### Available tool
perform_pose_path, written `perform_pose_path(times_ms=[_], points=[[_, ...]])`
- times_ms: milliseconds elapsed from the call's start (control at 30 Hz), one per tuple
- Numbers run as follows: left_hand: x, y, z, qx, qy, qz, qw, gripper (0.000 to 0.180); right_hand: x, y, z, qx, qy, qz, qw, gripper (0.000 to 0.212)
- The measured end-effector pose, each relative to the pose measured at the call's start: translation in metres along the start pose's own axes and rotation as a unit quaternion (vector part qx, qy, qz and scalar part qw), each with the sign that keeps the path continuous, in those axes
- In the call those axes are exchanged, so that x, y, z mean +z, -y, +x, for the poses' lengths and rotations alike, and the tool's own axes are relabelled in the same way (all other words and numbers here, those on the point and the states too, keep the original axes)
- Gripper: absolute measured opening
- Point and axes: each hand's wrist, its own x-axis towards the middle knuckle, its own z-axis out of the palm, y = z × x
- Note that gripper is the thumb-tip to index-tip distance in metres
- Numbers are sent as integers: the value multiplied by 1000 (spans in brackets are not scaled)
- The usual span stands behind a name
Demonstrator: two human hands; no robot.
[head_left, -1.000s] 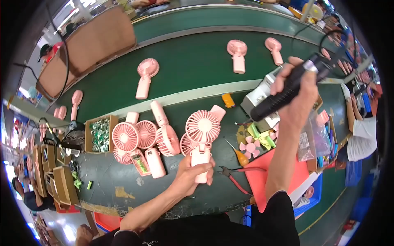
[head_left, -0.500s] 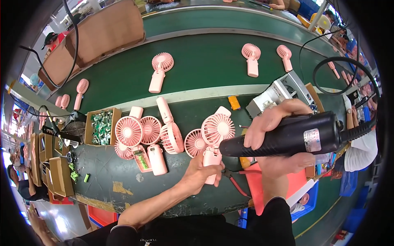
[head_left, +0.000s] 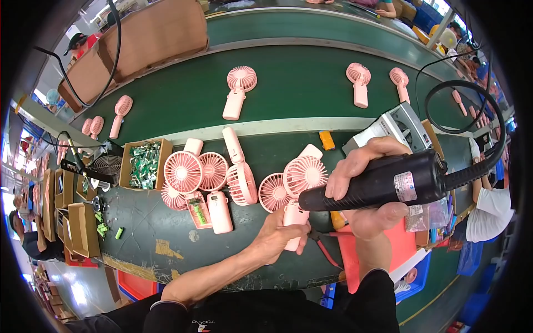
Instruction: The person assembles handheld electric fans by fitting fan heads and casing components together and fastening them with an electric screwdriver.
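My left hand (head_left: 272, 237) is closed around the handle of a pink handheld fan (head_left: 292, 228), low over the bench. In my right hand (head_left: 355, 165) is a thick black electric screwdriver (head_left: 377, 186), lying almost level with its cable leading off to the right. Its nose meets the upper end of the fan's handle; the tip itself cannot be made out. Right behind the handle are round pink fan heads (head_left: 305, 176), overlapping. More pink fans (head_left: 183, 172) lie in a cluster to the left, one with its handle open and a green cell (head_left: 198, 213) showing.
A carton of green circuit boards (head_left: 146, 164) stands at left. Red-handled pliers (head_left: 327, 250) lie beside my left hand. Beyond the bench, a green conveyor belt (head_left: 294, 100) carries spaced fans. A silver-grey device (head_left: 388, 130) and a red sheet (head_left: 383, 250) are at right.
The whole view has shifted slightly, bench items now sitting further right. My right hand and the screwdriver have come a little left relative to the bench. Fans on the belt have moved slightly right.
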Motion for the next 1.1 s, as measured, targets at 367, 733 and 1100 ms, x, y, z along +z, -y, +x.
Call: perform_pose_path(times_ms=[367, 733, 1100], points=[[-5, 1, -2, -15, 10, 2, 1000, 25, -10, 2, -1, 156, 100, 41, 982, 58], [6, 0, -8, -33, -13, -9, 999, 31, 1, -9, 4, -149, 75, -105, 980, 46], [1, 6, -10, -65, 19, -16, 998, 27, 1, -1, 4, -171, 93, -124, 973, 43]])
